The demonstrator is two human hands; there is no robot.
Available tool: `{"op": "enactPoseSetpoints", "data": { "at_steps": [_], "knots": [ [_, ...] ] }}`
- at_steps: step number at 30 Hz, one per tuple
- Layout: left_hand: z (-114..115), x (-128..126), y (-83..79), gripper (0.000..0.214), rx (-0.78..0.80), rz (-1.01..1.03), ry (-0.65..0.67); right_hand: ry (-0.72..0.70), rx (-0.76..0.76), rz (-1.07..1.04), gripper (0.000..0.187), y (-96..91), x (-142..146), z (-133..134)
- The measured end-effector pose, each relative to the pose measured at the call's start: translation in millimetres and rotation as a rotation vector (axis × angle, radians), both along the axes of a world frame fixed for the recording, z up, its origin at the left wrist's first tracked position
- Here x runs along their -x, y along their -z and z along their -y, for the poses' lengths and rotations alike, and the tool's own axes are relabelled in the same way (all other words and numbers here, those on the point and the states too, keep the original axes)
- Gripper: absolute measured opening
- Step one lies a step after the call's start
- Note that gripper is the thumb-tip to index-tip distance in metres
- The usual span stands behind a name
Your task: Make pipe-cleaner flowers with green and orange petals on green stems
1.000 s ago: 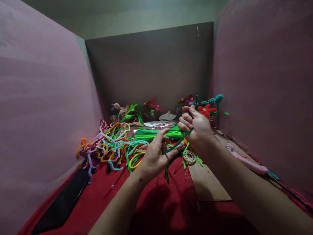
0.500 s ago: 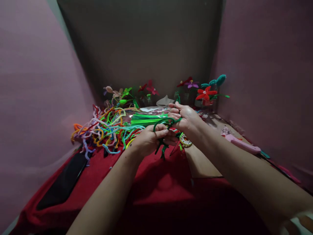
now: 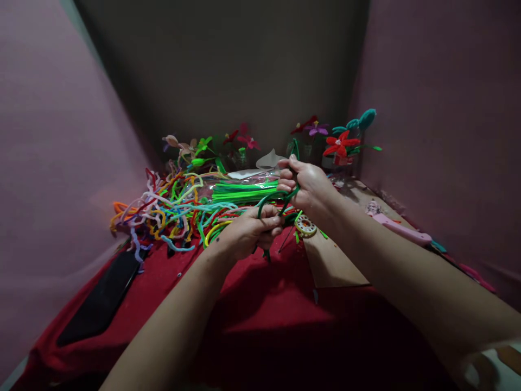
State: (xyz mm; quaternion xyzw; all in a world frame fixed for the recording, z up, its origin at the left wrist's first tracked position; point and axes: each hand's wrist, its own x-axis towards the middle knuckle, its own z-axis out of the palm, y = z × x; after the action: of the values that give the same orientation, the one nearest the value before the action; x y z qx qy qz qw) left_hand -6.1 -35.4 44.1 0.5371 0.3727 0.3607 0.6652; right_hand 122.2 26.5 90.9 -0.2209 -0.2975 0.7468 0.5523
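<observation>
A dark green pipe cleaner (image 3: 288, 200) loops between my two hands above the table. My left hand (image 3: 248, 233) is closed on its lower part, with dark green ends hanging below the fingers. Higher and to the right, my right hand (image 3: 311, 184) pinches the same pipe cleaner, its fingers curled and a green tip standing up above the thumb. Just behind the hands lies a bundle of green pipe cleaners (image 3: 244, 194) in clear plastic. Close below my right hand is a pale round spool (image 3: 305, 225) with holes round its rim.
A tangle of coloured pipe cleaners (image 3: 163, 214) covers the back left. Pipe-cleaner flowers (image 3: 341, 143) stand along the back wall. A black flat device (image 3: 97, 301) lies front left on the red cloth (image 3: 252, 304). At right are a cardboard sheet (image 3: 331, 266) and a pink-handled tool (image 3: 402, 229).
My hands have drawn slightly apart, the right one rising a little, and the green loop between them looks taller. The whole view has shifted slightly.
</observation>
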Motion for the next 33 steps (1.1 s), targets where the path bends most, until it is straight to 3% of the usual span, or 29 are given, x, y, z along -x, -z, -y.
{"op": "enactPoseSetpoints", "data": {
  "at_steps": [5,8,11,15,19,24,33],
  "knots": [
    [5,-8,1.8,0.026,-0.052,-0.147,-0.047,0.354,-0.318,-0.053,0.028,-10.9,-9,7],
    [5,-10,2.7,0.03,-0.045,-0.123,-0.102,0.371,-0.384,-0.037,0.027,-14.1,-15,10],
    [5,-10,2.1,0.033,-0.094,-0.076,-0.193,0.278,-0.357,-0.02,0.031,-14.4,-24,5],
    [6,-14,0.9,0.033,-0.239,-0.133,-0.213,0.169,-0.309,-0.056,0.035,-14.8,-36,2],
    [8,-19,2.7,0.031,-0.373,-0.322,-0.273,0.209,-0.34,-0.129,0.032,-12.5,-38,4],
    [11,-25,10.0,0.026,-0.674,-0.599,-0.42,0.315,-0.295,-0.203,0.036,-9.0,-36,0],
    [17,-29,24.5,0.02,-1.12,-0.891,-0.432,0.27,-0.106,-0.287,0.045,-9.5,-51,-3]
  ]
}}
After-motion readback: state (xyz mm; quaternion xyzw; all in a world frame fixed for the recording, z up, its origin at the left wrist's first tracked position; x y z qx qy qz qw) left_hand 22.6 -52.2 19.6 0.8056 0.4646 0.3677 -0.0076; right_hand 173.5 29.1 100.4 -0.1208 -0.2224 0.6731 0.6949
